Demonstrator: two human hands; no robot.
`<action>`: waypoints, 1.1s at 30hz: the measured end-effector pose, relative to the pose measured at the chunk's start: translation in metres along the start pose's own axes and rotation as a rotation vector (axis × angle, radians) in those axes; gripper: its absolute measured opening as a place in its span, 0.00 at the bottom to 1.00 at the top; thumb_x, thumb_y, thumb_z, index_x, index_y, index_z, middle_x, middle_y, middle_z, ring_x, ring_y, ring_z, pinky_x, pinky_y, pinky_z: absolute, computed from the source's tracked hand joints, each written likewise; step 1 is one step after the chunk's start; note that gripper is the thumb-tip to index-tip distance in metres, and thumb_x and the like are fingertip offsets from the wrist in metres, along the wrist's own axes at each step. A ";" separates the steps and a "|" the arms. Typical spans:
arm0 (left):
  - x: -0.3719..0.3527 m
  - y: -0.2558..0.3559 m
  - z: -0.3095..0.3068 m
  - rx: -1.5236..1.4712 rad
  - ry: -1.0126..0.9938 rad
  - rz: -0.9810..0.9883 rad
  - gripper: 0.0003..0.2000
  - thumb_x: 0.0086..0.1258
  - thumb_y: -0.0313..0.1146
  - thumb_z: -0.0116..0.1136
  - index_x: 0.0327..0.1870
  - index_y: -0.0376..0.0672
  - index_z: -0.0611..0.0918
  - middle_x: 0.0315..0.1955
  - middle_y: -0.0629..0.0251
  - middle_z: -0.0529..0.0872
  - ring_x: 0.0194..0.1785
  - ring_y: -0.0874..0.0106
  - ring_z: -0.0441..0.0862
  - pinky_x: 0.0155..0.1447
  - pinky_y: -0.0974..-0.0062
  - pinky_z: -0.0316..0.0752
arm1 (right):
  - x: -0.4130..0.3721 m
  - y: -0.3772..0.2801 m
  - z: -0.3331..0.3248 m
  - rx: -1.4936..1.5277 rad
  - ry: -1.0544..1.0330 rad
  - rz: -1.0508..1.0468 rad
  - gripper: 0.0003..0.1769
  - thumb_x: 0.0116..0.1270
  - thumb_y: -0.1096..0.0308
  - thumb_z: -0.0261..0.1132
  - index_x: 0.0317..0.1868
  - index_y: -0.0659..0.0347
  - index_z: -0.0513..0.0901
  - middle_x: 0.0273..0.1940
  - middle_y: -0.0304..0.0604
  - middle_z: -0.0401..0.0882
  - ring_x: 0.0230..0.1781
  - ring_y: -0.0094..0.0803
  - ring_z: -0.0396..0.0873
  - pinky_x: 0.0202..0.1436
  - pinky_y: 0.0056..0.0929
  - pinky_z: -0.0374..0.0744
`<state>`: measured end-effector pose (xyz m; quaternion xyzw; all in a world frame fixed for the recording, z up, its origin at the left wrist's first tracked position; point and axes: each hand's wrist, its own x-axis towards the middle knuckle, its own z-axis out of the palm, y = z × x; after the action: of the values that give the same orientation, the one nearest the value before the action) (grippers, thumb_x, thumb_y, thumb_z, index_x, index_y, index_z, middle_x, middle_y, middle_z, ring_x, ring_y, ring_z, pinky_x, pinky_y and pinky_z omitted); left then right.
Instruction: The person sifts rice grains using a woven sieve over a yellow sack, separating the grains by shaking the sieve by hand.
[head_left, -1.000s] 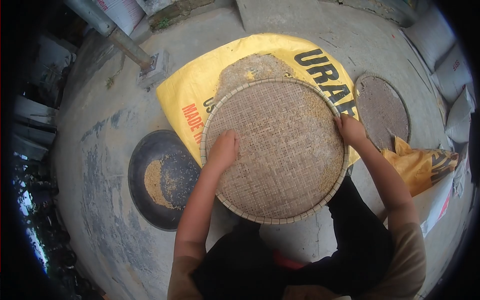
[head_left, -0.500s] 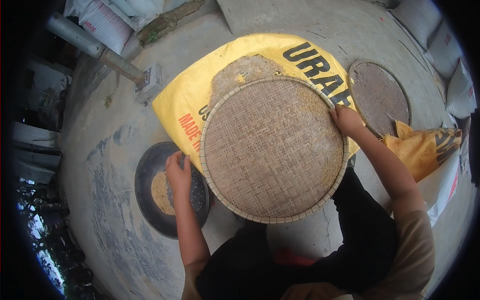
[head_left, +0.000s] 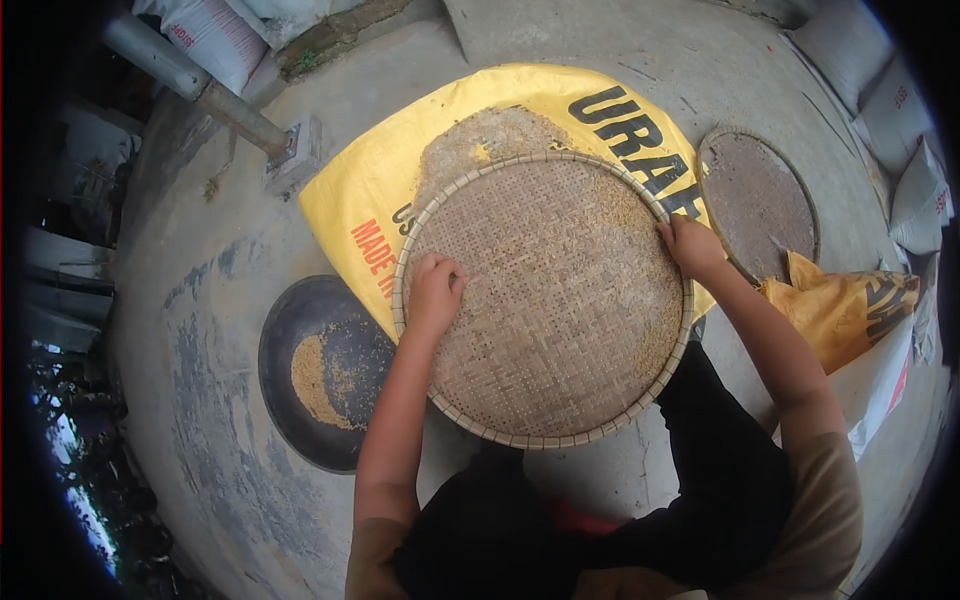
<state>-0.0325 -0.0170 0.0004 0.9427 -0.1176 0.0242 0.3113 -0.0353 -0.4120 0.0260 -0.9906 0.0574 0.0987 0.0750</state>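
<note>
A round woven bamboo sieve [head_left: 540, 310] spans the space above my lap, with grain scattered along its right side. My right hand [head_left: 692, 246] is closed around the upper right of its rim. Over the sieve's left part is my left hand [head_left: 437, 292], fingers curled together; whatever they hold, if anything, is hidden. Under the sieve's far side lies a yellow printed sack [head_left: 360, 180] bearing a patch of pale husks and grain [head_left: 490, 135]. To the left, a dark round basin [head_left: 285, 400] holds a heap of grain [head_left: 315, 385], with loose kernels beside it.
Another round woven tray [head_left: 755, 190] rests on the concrete floor at the right, near a crumpled orange-yellow sack [head_left: 840, 300]. Full white sacks [head_left: 890, 105] line the far right. At upper left, a metal post [head_left: 215, 105] slopes through the view to a small block [head_left: 295, 155].
My left hand has moved right from above the basin to over the sieve's left part, and its fingers are more curled. My right hand keeps its hold on the rim.
</note>
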 end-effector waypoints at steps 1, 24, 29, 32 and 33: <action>0.000 0.001 -0.002 0.030 0.014 0.048 0.06 0.54 0.25 0.62 0.30 0.38 0.77 0.34 0.58 0.74 0.43 0.58 0.72 0.47 0.67 0.68 | 0.000 0.000 0.000 0.003 -0.009 0.000 0.22 0.69 0.51 0.47 0.38 0.63 0.75 0.35 0.52 0.78 0.37 0.47 0.78 0.41 0.42 0.76; 0.008 -0.003 -0.023 0.199 0.184 -0.030 0.05 0.52 0.28 0.63 0.28 0.42 0.80 0.36 0.65 0.75 0.45 0.63 0.72 0.49 0.66 0.68 | -0.002 -0.002 0.003 -0.008 0.039 -0.003 0.22 0.70 0.51 0.47 0.37 0.64 0.74 0.35 0.54 0.78 0.37 0.48 0.78 0.42 0.42 0.76; 0.008 -0.010 -0.014 0.298 0.129 -0.024 0.04 0.53 0.29 0.61 0.28 0.43 0.79 0.37 0.65 0.74 0.48 0.64 0.69 0.51 0.64 0.65 | -0.003 -0.003 -0.002 0.001 0.017 0.004 0.22 0.69 0.51 0.47 0.37 0.64 0.74 0.35 0.55 0.78 0.37 0.49 0.78 0.41 0.43 0.76; 0.010 -0.007 -0.019 0.327 0.119 0.054 0.04 0.55 0.28 0.59 0.31 0.42 0.78 0.38 0.63 0.74 0.49 0.62 0.69 0.52 0.64 0.65 | -0.004 -0.004 0.000 0.018 0.022 -0.004 0.22 0.69 0.51 0.48 0.37 0.64 0.74 0.35 0.55 0.78 0.36 0.49 0.78 0.41 0.43 0.76; 0.008 -0.007 -0.024 0.352 0.195 -0.006 0.05 0.55 0.28 0.58 0.32 0.41 0.77 0.39 0.62 0.74 0.49 0.61 0.69 0.52 0.64 0.65 | -0.004 -0.002 0.000 0.019 0.025 -0.012 0.22 0.69 0.51 0.48 0.37 0.64 0.75 0.35 0.55 0.78 0.36 0.49 0.78 0.41 0.43 0.76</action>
<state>-0.0223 0.0015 0.0168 0.9761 -0.0782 0.1345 0.1518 -0.0390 -0.4092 0.0273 -0.9913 0.0534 0.0856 0.0841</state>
